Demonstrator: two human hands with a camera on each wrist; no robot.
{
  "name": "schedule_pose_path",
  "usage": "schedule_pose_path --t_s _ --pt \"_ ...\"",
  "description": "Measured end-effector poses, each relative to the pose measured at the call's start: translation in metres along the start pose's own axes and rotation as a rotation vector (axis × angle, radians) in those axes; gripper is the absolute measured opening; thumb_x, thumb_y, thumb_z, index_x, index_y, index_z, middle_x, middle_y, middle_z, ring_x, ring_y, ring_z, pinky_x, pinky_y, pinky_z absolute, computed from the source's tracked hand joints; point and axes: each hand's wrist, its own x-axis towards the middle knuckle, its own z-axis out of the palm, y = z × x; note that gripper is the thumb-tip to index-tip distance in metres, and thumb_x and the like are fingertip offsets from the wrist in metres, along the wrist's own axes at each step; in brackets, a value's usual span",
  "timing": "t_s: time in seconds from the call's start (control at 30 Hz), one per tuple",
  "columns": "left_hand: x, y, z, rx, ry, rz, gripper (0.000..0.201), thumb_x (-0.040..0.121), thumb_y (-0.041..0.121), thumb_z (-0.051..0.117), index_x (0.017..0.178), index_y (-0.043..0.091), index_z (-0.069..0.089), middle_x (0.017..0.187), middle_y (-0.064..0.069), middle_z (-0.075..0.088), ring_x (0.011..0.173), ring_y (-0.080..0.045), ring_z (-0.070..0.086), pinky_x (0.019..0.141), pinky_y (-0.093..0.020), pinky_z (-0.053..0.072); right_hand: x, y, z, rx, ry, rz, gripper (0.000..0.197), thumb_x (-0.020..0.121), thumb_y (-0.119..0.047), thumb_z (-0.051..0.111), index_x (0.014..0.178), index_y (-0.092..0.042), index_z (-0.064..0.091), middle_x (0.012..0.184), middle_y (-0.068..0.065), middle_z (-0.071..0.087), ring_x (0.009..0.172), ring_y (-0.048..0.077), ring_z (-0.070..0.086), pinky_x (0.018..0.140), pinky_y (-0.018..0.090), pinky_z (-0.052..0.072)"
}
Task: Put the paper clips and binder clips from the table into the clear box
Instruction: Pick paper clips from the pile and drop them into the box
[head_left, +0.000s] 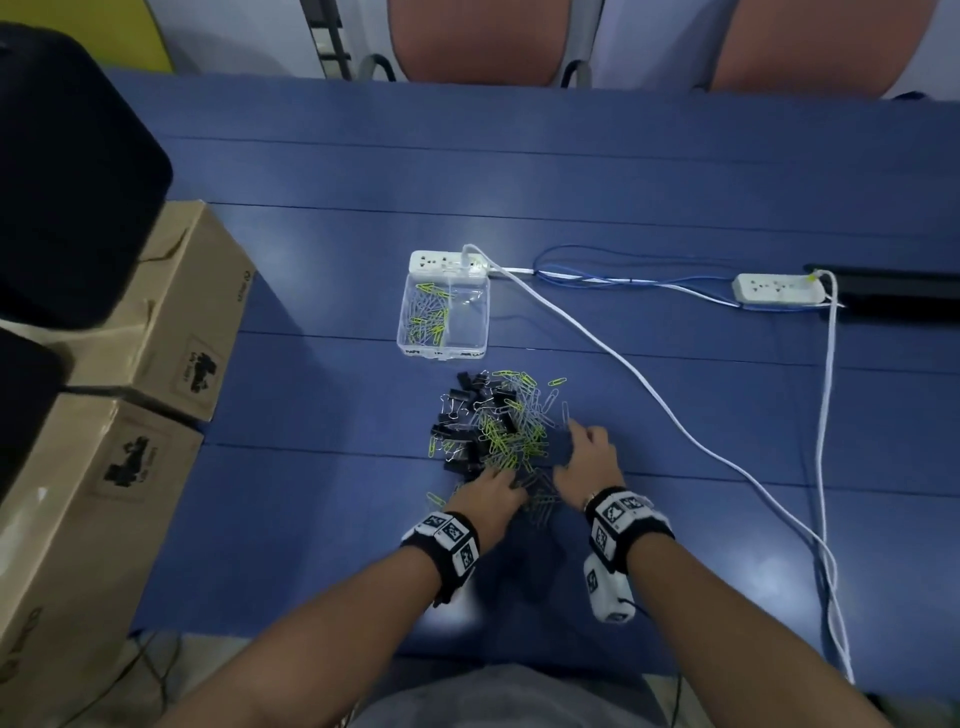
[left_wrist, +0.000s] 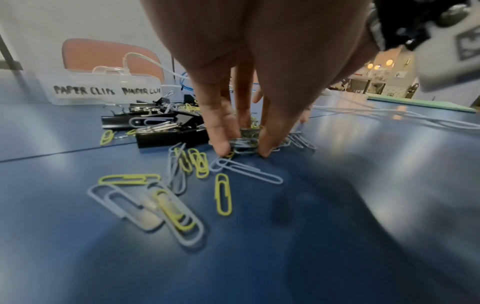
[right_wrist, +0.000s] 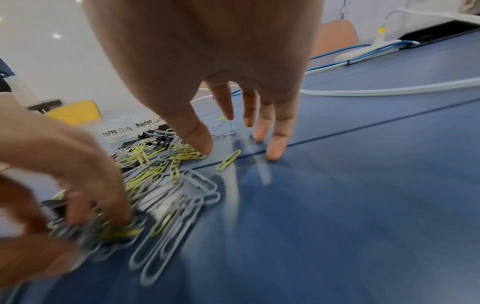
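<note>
Fingers (left_wrist: 221, 131) of left hand (head_left: 485, 493) pointing down, tips on table (head_left: 675, 415), closed around a small bunch of paper clips (left_wrist: 245, 142) at near edge of pile. Thumb and forefinger pinching the bunch from both sides; same grip visible in right wrist view, blurred.

Right hand (head_left: 589, 465) spread, fingers (right_wrist: 279, 133) straight and apart, holding nothing. Fingertips down on bare table at right edge of pile; thumb touching yellow clips.

Pile (head_left: 493, 426) sitting mid-table, just ahead of both hands: binder clips (head_left: 467, 410), black, mostly on left and far side; yellow and grey paper clips mixed on right and near side. A few loose clips scattered at near left edge, by left wrist.

Clear box (head_left: 444, 317) beyond pile, lid off, two compartments. Left compartment holding yellow and grey paper clips; contents of right one hard to make out. Front wall hand-lettered "PAPER CLIPS" on left; right label blurred, apparently binder clips.

Power strip (head_left: 447, 261) touching far side of box, white cable (head_left: 649, 400) running off to right past pile. Second power strip (head_left: 776, 288) far right. Cardboard boxes (head_left: 171, 322) along left table edge.
</note>
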Motion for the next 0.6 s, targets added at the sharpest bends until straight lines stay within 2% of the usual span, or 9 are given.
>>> schedule_pose_path --t_s 0.13,0.23,0.3,0.43,0.6 --pt "-0.002 -0.005 -0.001 -0.004 -0.013 -0.021 0.036 0.087 -0.004 0.047 0.119 0.008 0.059 0.122 -0.016 0.05 0.114 -0.036 0.045 0.085 -0.049 0.051 0.019 -0.011 -0.01 -0.183 -0.049 -0.058 0.068 0.087 -0.041 0.058 0.147 -0.024 0.031 0.15 0.004 0.027 0.134 0.034 0.026 0.103 0.05 0.04" --pt "-0.004 -0.008 -0.003 0.006 -0.023 -0.027 0.036 0.087 -0.002 0.049 0.121 0.006 0.059 0.122 -0.016 0.05 0.113 -0.034 0.046 0.085 -0.046 0.049 0.022 -0.017 -0.007 -0.317 -0.076 -0.168 0.073 0.083 -0.057 0.058 0.145 -0.031 0.033 0.149 -0.001 0.032 0.134 0.03 0.03 0.103 0.05 0.04" --pt "-0.004 -0.009 -0.005 0.01 -0.015 -0.015 0.034 0.087 -0.002 0.049 0.119 0.004 0.059 0.122 -0.016 0.051 0.112 -0.033 0.047 0.086 -0.044 0.047 0.019 -0.021 -0.001 -0.338 -0.06 -0.196 0.071 0.08 -0.059 0.062 0.141 -0.03 0.038 0.144 -0.001 0.037 0.13 0.029 0.035 0.101 0.05 0.042" --pt "-0.005 -0.015 -0.005 -0.051 0.017 -0.005 0.027 0.088 -0.004 0.046 0.108 0.002 0.061 0.112 -0.017 0.055 0.103 -0.034 0.051 0.083 -0.045 0.049 0.01 -0.029 0.013 -0.282 0.015 -0.196 0.052 0.082 -0.043 0.07 0.124 -0.021 0.051 0.127 0.005 0.046 0.118 0.028 0.044 0.092 0.046 0.047" --pt "-0.006 -0.018 -0.005 -0.126 0.091 0.01 0.016 0.085 0.0 0.049 0.093 0.003 0.063 0.098 -0.015 0.057 0.09 -0.034 0.055 0.074 -0.044 0.051 0.002 -0.028 0.022 -0.143 0.068 -0.205 0.027 0.087 -0.018 0.065 0.112 -0.01 0.059 0.112 0.01 0.054 0.106 0.03 0.051 0.085 0.038 0.047"
